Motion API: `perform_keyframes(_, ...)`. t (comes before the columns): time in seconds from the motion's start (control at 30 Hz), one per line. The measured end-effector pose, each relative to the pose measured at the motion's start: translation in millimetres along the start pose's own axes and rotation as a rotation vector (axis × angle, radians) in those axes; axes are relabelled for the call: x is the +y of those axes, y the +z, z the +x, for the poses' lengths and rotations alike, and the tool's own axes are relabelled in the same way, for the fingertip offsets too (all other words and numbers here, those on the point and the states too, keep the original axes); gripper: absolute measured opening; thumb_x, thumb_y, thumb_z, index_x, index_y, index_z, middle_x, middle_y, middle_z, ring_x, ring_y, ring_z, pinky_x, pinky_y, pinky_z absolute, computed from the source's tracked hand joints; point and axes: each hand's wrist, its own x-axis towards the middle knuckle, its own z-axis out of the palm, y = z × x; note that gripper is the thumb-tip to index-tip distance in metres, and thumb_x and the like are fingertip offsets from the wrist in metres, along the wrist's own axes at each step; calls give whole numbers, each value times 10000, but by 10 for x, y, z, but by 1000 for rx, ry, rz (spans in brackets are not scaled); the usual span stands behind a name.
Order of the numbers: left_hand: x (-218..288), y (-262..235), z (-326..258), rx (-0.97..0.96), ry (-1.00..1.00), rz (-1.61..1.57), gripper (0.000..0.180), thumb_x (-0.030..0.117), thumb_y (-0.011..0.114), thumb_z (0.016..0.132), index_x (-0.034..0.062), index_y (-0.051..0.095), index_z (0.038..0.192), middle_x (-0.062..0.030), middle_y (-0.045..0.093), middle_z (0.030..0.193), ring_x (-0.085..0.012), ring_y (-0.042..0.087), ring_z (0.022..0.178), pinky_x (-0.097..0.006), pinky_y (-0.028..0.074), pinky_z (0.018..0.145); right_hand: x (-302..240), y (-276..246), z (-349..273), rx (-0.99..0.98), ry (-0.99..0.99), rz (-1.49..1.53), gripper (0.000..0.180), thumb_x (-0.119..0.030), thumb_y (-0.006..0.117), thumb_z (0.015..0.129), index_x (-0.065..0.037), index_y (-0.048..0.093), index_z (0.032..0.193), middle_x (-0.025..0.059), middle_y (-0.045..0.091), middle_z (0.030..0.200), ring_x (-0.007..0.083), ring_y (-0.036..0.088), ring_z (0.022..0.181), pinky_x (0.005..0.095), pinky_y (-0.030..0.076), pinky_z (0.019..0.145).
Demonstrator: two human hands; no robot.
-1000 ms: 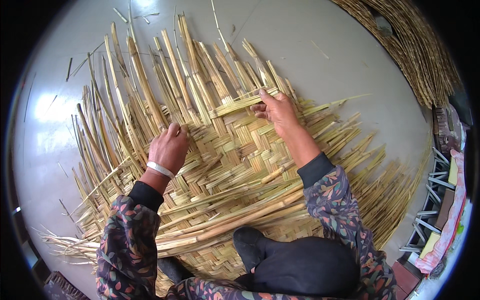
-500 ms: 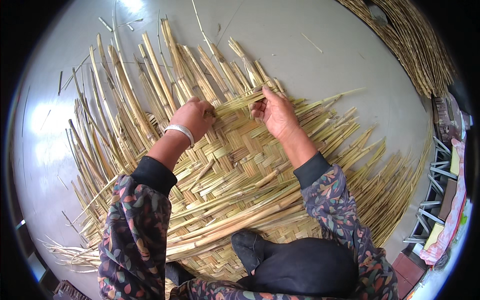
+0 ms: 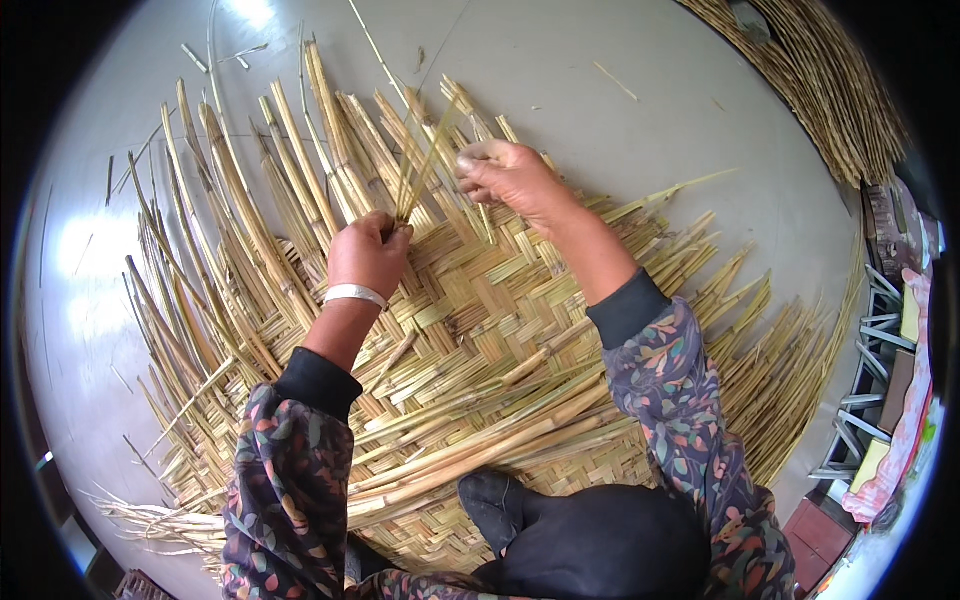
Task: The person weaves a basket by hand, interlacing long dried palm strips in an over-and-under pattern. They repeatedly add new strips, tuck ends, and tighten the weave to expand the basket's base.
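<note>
A woven mat of split reeds (image 3: 470,310) lies on the floor in front of me, with long loose ends fanning out at its far and right sides. At its far edge my left hand (image 3: 368,262) is closed, pinching the base of a few thin greenish reed strips (image 3: 432,160) that stand up and lean away to the right. My right hand (image 3: 512,178) hovers just right of those strips, its fingers curled in. What it holds, if anything, is hidden and slightly blurred.
Uncut reed ends (image 3: 300,150) point away on the far left. Loose long reeds (image 3: 480,455) lie across the mat near my knee (image 3: 600,540). A bundle of brown stalks (image 3: 830,90) rests at the far right, with metal-legged stools (image 3: 865,400) nearer.
The strips held level between both hands now stand up from my left hand. My right hand has moved left and slightly up, its fingers now curled. My left hand has shifted slightly left and nearer.
</note>
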Motion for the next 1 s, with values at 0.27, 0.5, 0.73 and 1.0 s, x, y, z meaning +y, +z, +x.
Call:
perform_keyframes(0.27, -124, 24, -4, 105, -201, -260, 279, 240, 726, 818, -28, 688, 886, -135, 701, 752, -199, 667, 672, -325, 524, 675, -65, 286, 414, -28, -274, -795, 417, -268, 698, 793, 47, 655, 1063, 231, 689, 980, 356, 672, 942, 396, 529, 836)
perform_keyframes(0.5, -92, -5, -33, 129, -179, -293, 284, 234, 727, 820, -40, 682, 881, -126, 693, 736, -181, 649, 655, -310, 520, 662, -372, 436, 571, -117, -7, -1020, 316, -186, 672, 721, 62, 695, 916, 239, 691, 935, 347, 685, 909, 402, 537, 814)
perform_keyframes(0.73, -47, -21, -85, 161, -177, -367, 293, 230, 722, 825, -55, 671, 868, -129, 680, 726, -168, 632, 649, -309, 511, 655, -279, 380, 711, -248, 117, -821, 281, -167, 720, 723, 54, 678, 893, 172, 683, 798, 254, 668, 663, 361, 543, 607)
perform_keyframes(1.0, -130, 105, -83, 244, -207, -364, 304, 242, 718, 829, -54, 660, 863, -130, 664, 717, -179, 608, 645, -320, 501, 646, -77, 362, 685, -153, 5, -740, 409, -223, 746, 700, 60, 650, 980, 194, 694, 877, 298, 679, 815, 382, 537, 741)
